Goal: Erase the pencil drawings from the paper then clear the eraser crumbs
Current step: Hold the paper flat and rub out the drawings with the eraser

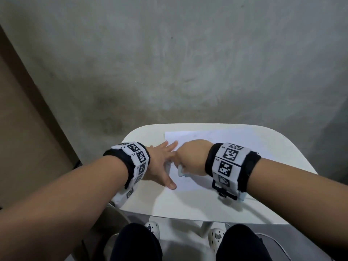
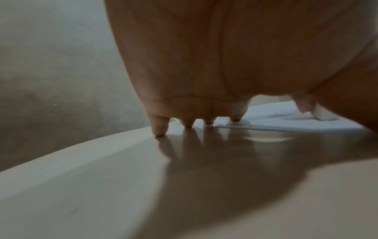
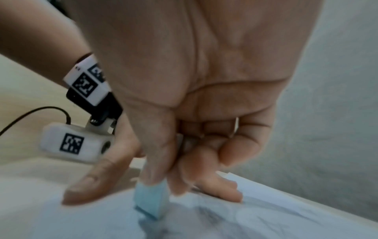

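A white sheet of paper (image 1: 211, 137) lies on a small white table (image 1: 188, 206). My right hand (image 1: 190, 157) pinches a pale blue eraser (image 3: 150, 203) between thumb and fingers, its lower end pressed on the paper (image 3: 266, 226) over smudged pencil lines (image 3: 206, 215). The eraser (image 1: 181, 171) shows only as a sliver under that hand in the head view. My left hand (image 1: 162, 162) lies flat with straight, spread fingers on the sheet's left edge, its fingertips (image 2: 160, 129) touching the table (image 2: 102, 177) and paper (image 2: 276, 118). The eraser (image 2: 324, 113) also appears beyond them.
The table's rounded far edge (image 1: 197, 125) runs close to a grey concrete wall (image 1: 188, 63). My knees and white shoes (image 1: 153, 227) are below the table's front edge. A wrist camera with a black cable (image 3: 73, 143) hangs by my left wrist.
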A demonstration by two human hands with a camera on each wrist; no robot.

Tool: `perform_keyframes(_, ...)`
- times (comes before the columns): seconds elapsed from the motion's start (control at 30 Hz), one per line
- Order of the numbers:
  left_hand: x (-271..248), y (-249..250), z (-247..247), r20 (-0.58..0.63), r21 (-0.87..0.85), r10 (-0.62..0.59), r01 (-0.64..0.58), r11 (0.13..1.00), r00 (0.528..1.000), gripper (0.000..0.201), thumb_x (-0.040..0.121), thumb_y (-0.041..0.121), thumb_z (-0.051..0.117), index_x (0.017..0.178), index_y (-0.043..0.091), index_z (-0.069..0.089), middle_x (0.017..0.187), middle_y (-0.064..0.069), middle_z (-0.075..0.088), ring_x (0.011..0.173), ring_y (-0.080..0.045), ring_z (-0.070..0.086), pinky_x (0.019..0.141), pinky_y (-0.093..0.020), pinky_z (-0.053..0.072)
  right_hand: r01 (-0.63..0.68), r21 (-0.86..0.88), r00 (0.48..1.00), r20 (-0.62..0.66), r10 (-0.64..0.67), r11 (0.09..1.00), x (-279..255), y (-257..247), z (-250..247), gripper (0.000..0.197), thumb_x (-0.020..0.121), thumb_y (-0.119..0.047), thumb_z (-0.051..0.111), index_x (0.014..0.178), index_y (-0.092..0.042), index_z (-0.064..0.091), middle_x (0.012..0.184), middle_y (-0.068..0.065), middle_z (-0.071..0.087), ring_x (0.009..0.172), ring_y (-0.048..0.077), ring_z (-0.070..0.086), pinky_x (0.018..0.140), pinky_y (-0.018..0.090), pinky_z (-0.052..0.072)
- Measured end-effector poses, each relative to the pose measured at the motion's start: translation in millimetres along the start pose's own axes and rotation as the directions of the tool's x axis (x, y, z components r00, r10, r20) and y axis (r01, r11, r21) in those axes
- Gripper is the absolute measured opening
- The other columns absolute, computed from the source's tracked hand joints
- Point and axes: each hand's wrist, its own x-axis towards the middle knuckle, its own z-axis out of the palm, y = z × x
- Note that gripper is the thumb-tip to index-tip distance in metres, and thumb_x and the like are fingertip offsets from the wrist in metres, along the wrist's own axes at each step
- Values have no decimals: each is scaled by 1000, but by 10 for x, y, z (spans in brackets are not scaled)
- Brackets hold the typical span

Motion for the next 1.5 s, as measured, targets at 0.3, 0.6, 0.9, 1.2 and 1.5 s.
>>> perform_keyframes(0.3, -136, 155, -70, 13, -7, -60, 60, 998, 998, 103, 78, 57, 74, 155, 42, 8, 161, 9, -23, 149, -20, -18, 120, -52, 0, -44, -129, 998, 32, 48, 991, 71, -75, -34, 25, 89, -25, 59, 68, -18, 47, 63, -6, 40, 51, 10, 33, 50, 21, 27)
perform_keyframes(0.6, 20, 8, -32, 55, 19, 12, -13, 1000, 998, 124, 69, 68, 74, 152, 45, -15, 160, 10, -30, 148, -23, -25, 116, -64, -2, -19, -50, 999, 25, 20, 999, -40, 67, -39, 13, 91, -25, 56, 99, -21, 65, 71, -6, 47, 80, 20, 49, 67, 26, 39)
perform_keyframes(0.9, 25, -18, -22, 57, 17, 15, -16, 1000, 998, 123, 68, 68, 74, 152, 46, -13, 160, 10, -29, 148, -23, -25, 117, -64, -1, 0, -107, 999, 38, 4, 994, 6, 94, -54, 8, 89, -24, 58, 95, -22, 64, 63, -6, 40, 79, 21, 47, 54, 24, 31)
perform_keyframes(1.2, 10, 3, -25, 66, 36, 8, -11, 999, 998, 122, 71, 68, 72, 151, 45, -18, 159, 7, -31, 148, -24, -25, 117, -64, -2, -34, -140, 998, 44, 41, 990, 36, 147, -17, 18, 90, -26, 56, 72, -22, 54, 68, -3, 42, 76, 21, 42, 50, 21, 25)
perform_keyframes(1.5, 15, -5, -35, 64, 24, 10, -11, 1000, 998, 123, 70, 68, 73, 150, 48, -18, 159, 8, -31, 148, -23, -25, 117, -63, -2, -21, -149, 999, 46, 28, 989, 47, 177, -37, 16, 88, -27, 56, 93, -18, 68, 71, -4, 49, 75, 20, 49, 52, 22, 29)
